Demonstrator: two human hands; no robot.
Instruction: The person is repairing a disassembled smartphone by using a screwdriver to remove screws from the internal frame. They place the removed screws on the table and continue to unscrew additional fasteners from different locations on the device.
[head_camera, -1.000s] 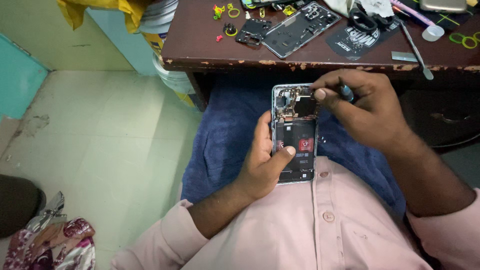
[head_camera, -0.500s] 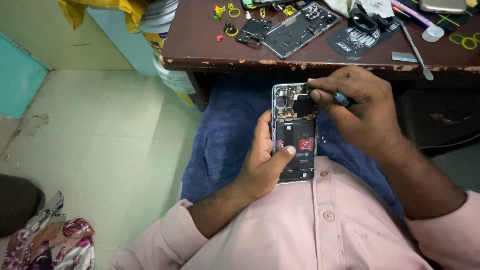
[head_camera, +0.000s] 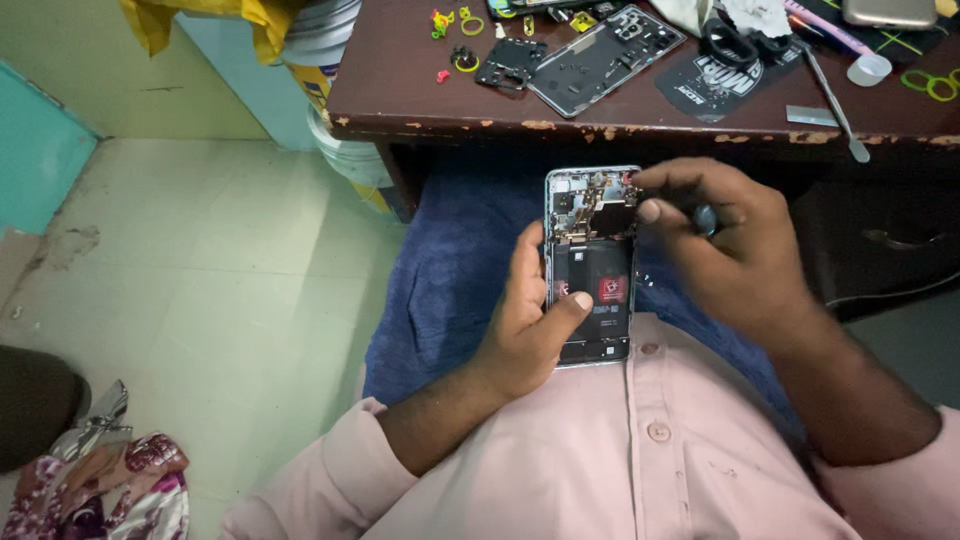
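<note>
**Opened phone held over the lap, small tool at its upper end**

Item 1. Phone (head_camera: 592, 262), back cover off, long axis running away from the person, held above a blue cloth (head_camera: 455, 290) that lies across the lap. Circuit board and metal shields exposed at the far end; black battery with a red label in the middle.

Item 2. Left hand (head_camera: 525, 320). Curled around the phone's left edge from below, thumb laid across the battery, fingers behind the body. Firm grip, hand partly closed.

Item 3. Right hand (head_camera: 725, 255). Closed in a pinch around a small dark-handled tool (head_camera: 703, 218), fingertips bunched at the phone's upper right corner, beside the board. The tool's tip is hidden by the fingers; whether it touches the board cannot be told.

Item 4. Tabletop (head_camera: 420, 85), dark brown wood with a chipped front edge, just beyond the phone. On it: a detached phone frame (head_camera: 600, 60), a black inner cover (head_camera: 510, 62), small yellow and red parts at the left, a metal spudger (head_camera: 830, 95), a black printed mat (head_camera: 715, 78).

Item 5. Pale tiled floor (head_camera: 200, 270) to the left; patterned fabric (head_camera: 100, 490) at the lower left corner.

Item 6. Pink buttoned shirt (head_camera: 600, 470), worn by the person, sleeves at the wrists.
</note>
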